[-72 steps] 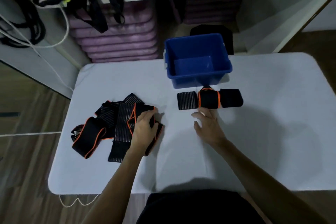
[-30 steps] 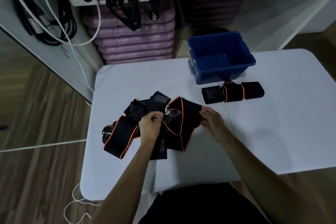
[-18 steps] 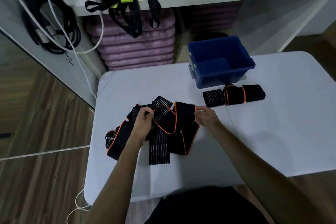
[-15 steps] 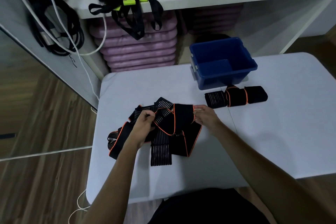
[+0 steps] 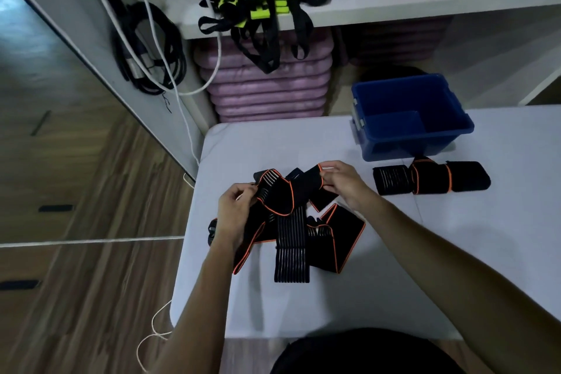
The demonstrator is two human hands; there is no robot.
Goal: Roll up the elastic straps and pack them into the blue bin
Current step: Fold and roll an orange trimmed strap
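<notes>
Left hand (image 5: 235, 206) pinches one end of a strap (image 5: 282, 196) (black, orange trim) over the loose pile (image 5: 293, 240) on the table (image 5: 425, 252); right hand (image 5: 341, 181) pinches its other end. Rolled strap (image 5: 431, 181) lies just before the bin (image 5: 409, 118).

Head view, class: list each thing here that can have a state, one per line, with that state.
Blue bin: upright, open, nothing visible inside.
Rolled strap: bundled, lying on the table beside the bin.
Loose straps: unrolled, tangled heap.
Lifted strap: unrolled, held at both ends.
Left hand: pinching the lifted strap.
Right hand: pinching its other end.
</notes>
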